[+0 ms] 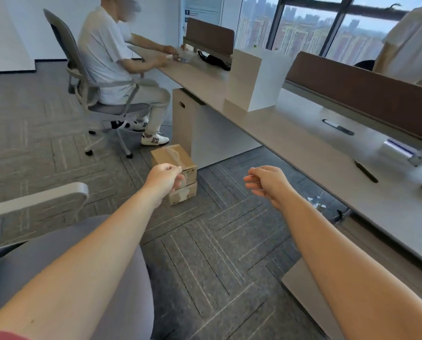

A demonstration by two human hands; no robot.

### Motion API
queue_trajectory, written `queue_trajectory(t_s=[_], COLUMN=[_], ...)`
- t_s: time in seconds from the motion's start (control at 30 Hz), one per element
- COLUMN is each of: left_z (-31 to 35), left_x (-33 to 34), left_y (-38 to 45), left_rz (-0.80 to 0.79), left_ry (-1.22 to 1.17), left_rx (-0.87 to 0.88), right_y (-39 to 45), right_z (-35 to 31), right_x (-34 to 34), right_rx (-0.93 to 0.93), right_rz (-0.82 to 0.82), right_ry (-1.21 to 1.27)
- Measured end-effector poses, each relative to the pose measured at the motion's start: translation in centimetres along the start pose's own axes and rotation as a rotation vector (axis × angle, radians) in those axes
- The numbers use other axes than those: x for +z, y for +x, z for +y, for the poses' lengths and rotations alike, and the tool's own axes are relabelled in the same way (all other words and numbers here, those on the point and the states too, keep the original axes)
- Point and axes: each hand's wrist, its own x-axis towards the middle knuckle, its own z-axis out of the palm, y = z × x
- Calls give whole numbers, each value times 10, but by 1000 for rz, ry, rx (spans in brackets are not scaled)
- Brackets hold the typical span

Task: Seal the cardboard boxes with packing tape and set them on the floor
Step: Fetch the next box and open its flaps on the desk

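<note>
Two small cardboard boxes stand stacked on the carpet beside the desk pedestal. The top box (pixel 173 155) has clear tape along its lid, and the lower box (pixel 183 195) shows tape on its front. My left hand (pixel 164 179) hovers in front of the stack's near corner with loosely curled fingers and holds nothing; I cannot tell whether it touches the top box. My right hand (pixel 266 182) hangs in the air to the right of the stack, fingers loosely curled, nothing in it.
A long desk (pixel 290 146) runs along the right, carrying a black knife (pixel 365 171), a marker (pixel 338 127) and blurred objects at the far right edge. A person (pixel 107 57) sits on a wheeled chair behind the boxes. My chair's armrest (pixel 36 200) is at the left.
</note>
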Motion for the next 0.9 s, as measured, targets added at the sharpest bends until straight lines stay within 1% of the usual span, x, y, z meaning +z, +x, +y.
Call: queue_trajectory(t_s=[0.17, 0.37, 0.53, 0.6, 0.7, 0.9], left_z=[17, 16, 13, 11, 3, -21], left_x=[5, 13, 32, 44, 58, 65], left_y=[86, 187, 283, 325, 379, 466], left_rz=[31, 102, 201, 248, 269, 313], left_ry=[6, -25, -37, -48, -54, -64], left_rx=[-54, -149, -199, -244, -340, -472], right_y=[94, 217, 328, 378, 443, 531], right_z=[-28, -29, -32, -38, -43, -40], right_x=[24, 61, 87, 95, 107, 148], right_rx=[21, 84, 131, 151, 190, 270], right_rz=[-58, -175, -284, -324, -351, -423], right_ry=[-2, -51, -55, -86, -129, -179])
